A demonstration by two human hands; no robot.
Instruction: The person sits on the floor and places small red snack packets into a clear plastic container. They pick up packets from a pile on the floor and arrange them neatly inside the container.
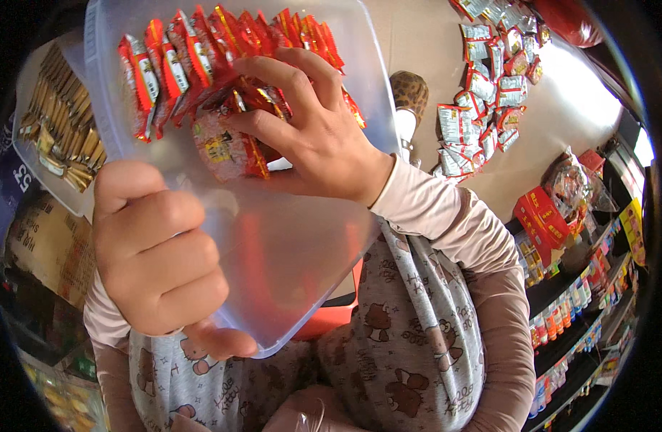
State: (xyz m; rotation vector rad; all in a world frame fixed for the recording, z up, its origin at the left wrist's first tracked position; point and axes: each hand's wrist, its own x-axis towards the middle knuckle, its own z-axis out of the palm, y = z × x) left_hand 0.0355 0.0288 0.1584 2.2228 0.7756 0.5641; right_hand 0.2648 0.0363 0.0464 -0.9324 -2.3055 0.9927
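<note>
A translucent plastic bin (288, 302) is tilted over my lap, and my left hand (161, 254) grips its near left side with the fingers curled over the rim. Red snack packets (188, 51) stand on edge in a row along the bin's far end. My right hand (315, 129) reaches into the bin with bent, spread fingers, touching the packets behind the row. Under its thumb and forefinger lies a red and clear packet (223, 143) with a yellow mark, flatter than the others. The palm hides part of these packets.
Many loose red and silver packets (479, 81) lie on the floor to the right, past a leopard-print shoe (409, 92). At the left are a bin of brown-gold packets (66, 124) and a cardboard box (50, 243). Stocked shelves (568, 297) and a red box (541, 216) line the right.
</note>
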